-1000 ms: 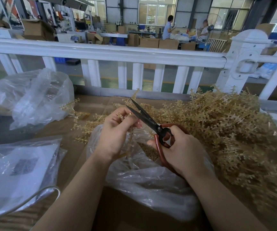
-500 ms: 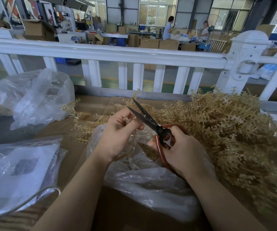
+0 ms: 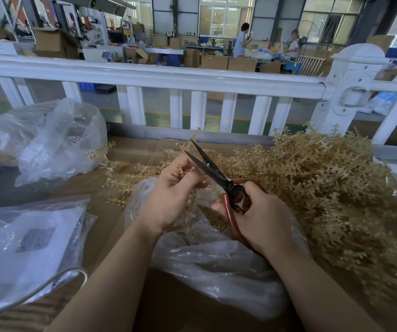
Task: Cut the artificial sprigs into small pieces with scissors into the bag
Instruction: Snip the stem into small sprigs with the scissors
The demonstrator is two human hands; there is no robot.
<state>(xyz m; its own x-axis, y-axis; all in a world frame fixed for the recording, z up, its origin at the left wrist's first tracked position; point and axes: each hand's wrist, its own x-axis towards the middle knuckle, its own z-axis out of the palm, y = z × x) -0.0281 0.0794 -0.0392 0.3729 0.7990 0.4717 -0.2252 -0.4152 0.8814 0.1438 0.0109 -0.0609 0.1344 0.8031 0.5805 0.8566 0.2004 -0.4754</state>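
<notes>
Two hands over the bag (image 3: pixel 216 264): left hand (image 3: pixel 171 197) pinching a sprig (image 3: pixel 192 200), right hand (image 3: pixel 262 216) gripping open-bladed scissors (image 3: pixel 216 174).

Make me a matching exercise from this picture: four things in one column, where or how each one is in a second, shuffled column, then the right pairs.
Things
1. scissors
2. sprig
3. sprig pile
4. bag

States
A. heaped at the right of the table
B. pinched in the left hand
C. lying open under both hands, cut pieces inside
D. blades apart, red handles in the right hand

Pairs: 1-D, 2-B, 3-A, 4-C
</notes>
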